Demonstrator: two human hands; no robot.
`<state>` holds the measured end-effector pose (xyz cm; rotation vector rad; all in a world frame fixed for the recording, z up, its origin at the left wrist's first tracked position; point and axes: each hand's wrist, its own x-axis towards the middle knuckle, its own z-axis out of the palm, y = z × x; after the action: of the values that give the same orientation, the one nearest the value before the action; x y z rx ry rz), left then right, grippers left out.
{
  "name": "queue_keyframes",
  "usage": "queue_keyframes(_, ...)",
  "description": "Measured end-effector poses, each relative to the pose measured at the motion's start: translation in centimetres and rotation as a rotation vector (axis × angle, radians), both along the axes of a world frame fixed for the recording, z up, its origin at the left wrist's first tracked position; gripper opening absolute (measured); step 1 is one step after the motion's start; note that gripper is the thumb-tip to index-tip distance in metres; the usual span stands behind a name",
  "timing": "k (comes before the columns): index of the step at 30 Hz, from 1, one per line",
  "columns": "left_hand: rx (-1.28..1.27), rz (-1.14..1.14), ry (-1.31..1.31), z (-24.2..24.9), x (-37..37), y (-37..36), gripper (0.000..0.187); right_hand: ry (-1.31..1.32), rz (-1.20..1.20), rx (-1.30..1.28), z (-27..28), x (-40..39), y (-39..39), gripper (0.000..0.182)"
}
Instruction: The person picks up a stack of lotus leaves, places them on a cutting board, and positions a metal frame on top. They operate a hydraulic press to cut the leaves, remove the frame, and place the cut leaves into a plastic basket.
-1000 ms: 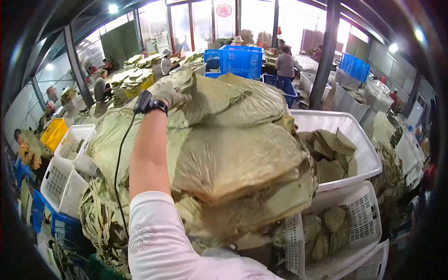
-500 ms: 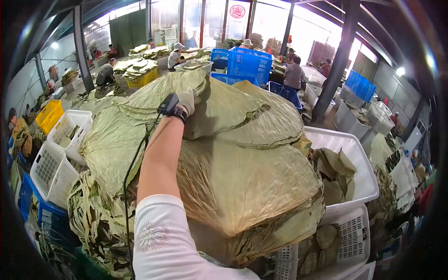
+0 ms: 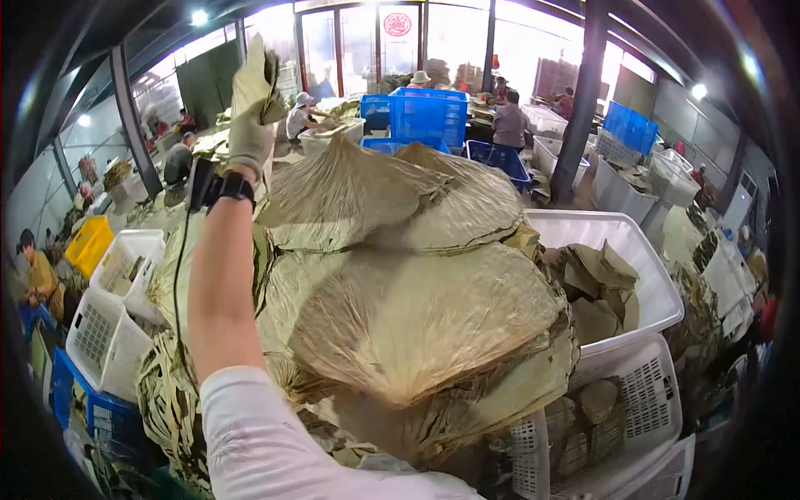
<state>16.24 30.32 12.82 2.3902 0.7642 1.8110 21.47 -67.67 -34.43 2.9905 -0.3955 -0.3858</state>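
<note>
My left hand [image 3: 252, 143], in a pale glove with a black device and band at the wrist, is raised at the upper left. Its fingers are closed round a stack of dried lotus leaves [image 3: 255, 79], which stands upright and shows nearly edge-on. Below and to the right spreads a big pile of dried lotus leaves [image 3: 433, 312], broad, fan-shaped and greenish brown, overlapping in layers. My outstretched arm crosses the pile's left side. My right hand is out of view.
A white tub [image 3: 662, 312] with folded leaves stands right of the pile, above a white crate [image 3: 654, 400]. White crates [image 3: 104, 342], a blue crate [image 3: 112, 421] and a yellow crate [image 3: 90, 242] line the left. Blue crates [image 3: 429, 117] and seated people are beyond.
My left hand has moved up and left, lifting a stack of leaves off the pile's far left. The view has shifted slightly.
</note>
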Motion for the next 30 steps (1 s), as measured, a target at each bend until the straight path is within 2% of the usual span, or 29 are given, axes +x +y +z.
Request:
queue_keyframes(1,0.067,-0.198,-0.016,1.6,0.0,-1.7,0.029,-0.259,-0.092,0.218,-1.1,1.5,0.0,0.068)
queue_keyframes(2,0.090,-0.215,-0.009,3.3,0.0,-4.1,0.029,-0.339,-0.130,0.351,-2.2,4.4,-0.1,0.056)
queue_keyframes(3,0.053,-0.331,0.073,4.8,0.2,-7.4,0.031,-0.420,-0.179,0.482,-3.0,6.2,0.5,0.044)
queue_keyframes(4,0.018,-0.453,0.160,6.2,0.5,-11.1,0.034,-0.538,0.034,0.614,-4.1,6.9,1.1,0.039)
queue_keyframes(5,-0.021,-0.479,0.245,7.5,0.6,-15.9,0.038,-0.664,0.241,0.731,-1.6,8.0,3.1,0.034)
queue_keyframes(6,0.087,-0.580,0.290,7.8,1.3,-17.8,0.043,-0.672,0.280,0.874,4.3,7.8,8.4,0.034)
queue_keyframes(7,0.196,-0.687,0.333,8.0,2.1,-19.7,0.048,-0.660,0.253,1.037,6.7,8.3,11.3,0.032)
queue_keyframes(8,0.233,-0.806,0.387,8.3,2.6,-23.3,0.052,-0.486,0.129,1.280,12.2,7.5,15.1,0.045)
queue_keyframes(9,0.273,-0.928,0.443,8.6,2.7,-27.1,0.057,-0.379,0.153,1.513,15.9,6.5,17.6,0.047)
queue_keyframes(11,0.338,-0.725,0.681,8.1,2.5,-31.9,0.051,-0.140,0.057,1.993,21.2,4.8,21.5,0.051)
queue_keyframes(13,0.564,-1.002,0.562,7.2,3.8,-37.2,0.042,0.109,0.382,2.410,21.3,5.4,22.4,0.067)
queue_keyframes(15,0.578,-1.211,0.572,5.7,4.4,-40.2,0.039,0.361,0.235,2.726,22.6,5.1,23.5,0.076)
queue_keyframes(17,0.574,-1.415,0.596,4.5,4.6,-44.6,0.037,0.503,0.345,2.990,22.8,4.8,22.3,0.098)
queue_keyframes(18,0.511,-1.510,0.622,4.2,4.5,-47.9,0.033,0.410,0.313,3.022,23.3,4.6,20.6,0.098)
queue_keyframes(20,0.553,-1.671,0.717,2.8,5.1,-51.8,0.024,0.153,0.439,3.111,23.5,4.1,17.2,0.095)
queue_keyframes(21,0.659,-1.737,0.786,1.9,5.6,-53.2,0.022,0.037,0.431,3.138,23.3,3.5,15.2,0.093)
queue_keyframes(23,0.674,-1.781,0.857,0.8,4.7,-56.0,0.015,-0.175,0.403,3.180,22.6,2.3,11.4,0.089)
queue_keyframes(25,0.912,-1.897,0.842,0.4,5.7,-58.9,0.018,-0.328,0.361,3.193,22.0,1.2,7.6,0.085)
queue_keyframes(30,1.133,-1.787,0.902,-0.6,3.4,-64.0,0.024,-0.621,0.315,3.169,21.2,-3.2,-0.1,0.077)
